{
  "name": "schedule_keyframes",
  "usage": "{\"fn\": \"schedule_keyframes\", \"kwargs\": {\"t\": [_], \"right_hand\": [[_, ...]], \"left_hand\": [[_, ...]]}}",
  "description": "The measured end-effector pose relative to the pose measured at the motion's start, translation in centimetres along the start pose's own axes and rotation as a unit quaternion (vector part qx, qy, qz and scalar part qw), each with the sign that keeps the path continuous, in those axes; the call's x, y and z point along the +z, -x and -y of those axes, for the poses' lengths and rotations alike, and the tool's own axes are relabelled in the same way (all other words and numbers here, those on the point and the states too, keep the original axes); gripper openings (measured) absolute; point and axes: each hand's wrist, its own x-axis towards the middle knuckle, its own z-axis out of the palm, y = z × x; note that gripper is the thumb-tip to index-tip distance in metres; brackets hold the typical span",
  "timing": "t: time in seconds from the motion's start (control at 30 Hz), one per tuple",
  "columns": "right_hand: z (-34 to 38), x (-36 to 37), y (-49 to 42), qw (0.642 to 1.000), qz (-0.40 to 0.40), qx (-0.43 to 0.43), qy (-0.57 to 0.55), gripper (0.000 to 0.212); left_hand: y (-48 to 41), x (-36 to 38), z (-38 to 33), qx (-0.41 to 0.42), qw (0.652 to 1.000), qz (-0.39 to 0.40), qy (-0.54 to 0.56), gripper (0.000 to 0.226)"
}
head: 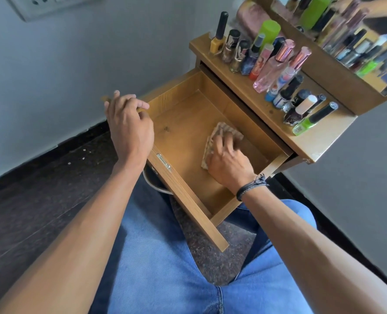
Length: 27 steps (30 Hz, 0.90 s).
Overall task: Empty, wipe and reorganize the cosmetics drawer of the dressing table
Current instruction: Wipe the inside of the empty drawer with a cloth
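Right hand point(227, 162): fingers bent down over a beige ribbed cloth point(219, 133), pressing it flat on the drawer point(183, 118) floor. The cloth sits right of the floor's centre, poking out past my fingertips toward 12 o'clock. Dark wristbands point(251, 185) on that wrist. Left hand point(129, 123) grips the drawer's front panel at its 10 o'clock corner, fingers curled over the top edge, thumb on the inner side. Drawer is pulled fully out and angled across the frame, with only the cloth and my hand in it. Metal lock plate point(163, 160) on the front panel's top edge, curved handle point(156, 184) just below it at 7 o'clock. Dressing table point(312, 143) top at 2 o'clock carries the cosmetics: nail polish bottles point(310, 114) and pink perfume bottles point(276, 64) upright in a row, touching or just beside each other, green-capped can point(270, 28) behind them. Mirror point(351, 48) at 1 o'clock reflects the row. Wall socket point(45, 3) at 11 o'clock. Blue jeans point(165, 268) at 6 o'clock.
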Motion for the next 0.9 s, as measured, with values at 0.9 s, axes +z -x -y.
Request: {"fn": "schedule_keyframes", "kwargs": {"t": [0.9], "right_hand": [[3.0,0.6,-7.0,0.982,0.04,-0.171,-0.076,0.076]], "left_hand": [[0.1,-0.1,-0.4,-0.002,1.0,0.007,0.004,0.031]]}}
